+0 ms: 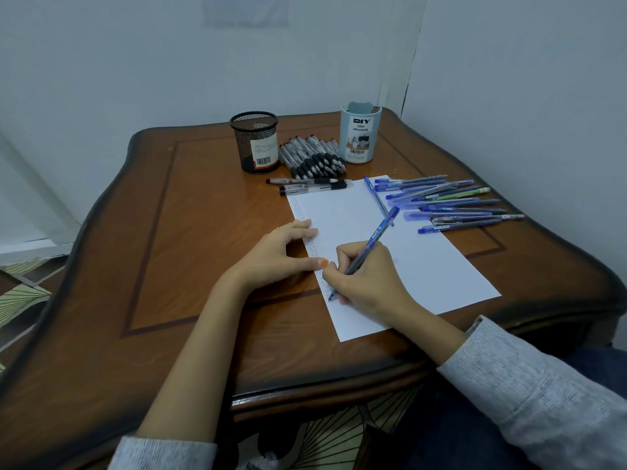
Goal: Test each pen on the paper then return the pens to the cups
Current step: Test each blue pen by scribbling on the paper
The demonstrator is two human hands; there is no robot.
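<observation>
Paper lies on the right half of the tabletop, its near corner close to the front edge. The right hand grips a blue pen, tip down at the sheet's left margin. The left hand, fingers relaxed and spread, rests on that margin. The mesh cup and pale cup stand near the back edge, with black pens heaped between them. Loose blue pens fan over the sheet's far right corner. Open wood runs from the sheet to the left edge.

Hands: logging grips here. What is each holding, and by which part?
Right hand grips a blue pen low on its barrel, near the tip. Left hand holds nothing; it rests on the paper.
</observation>
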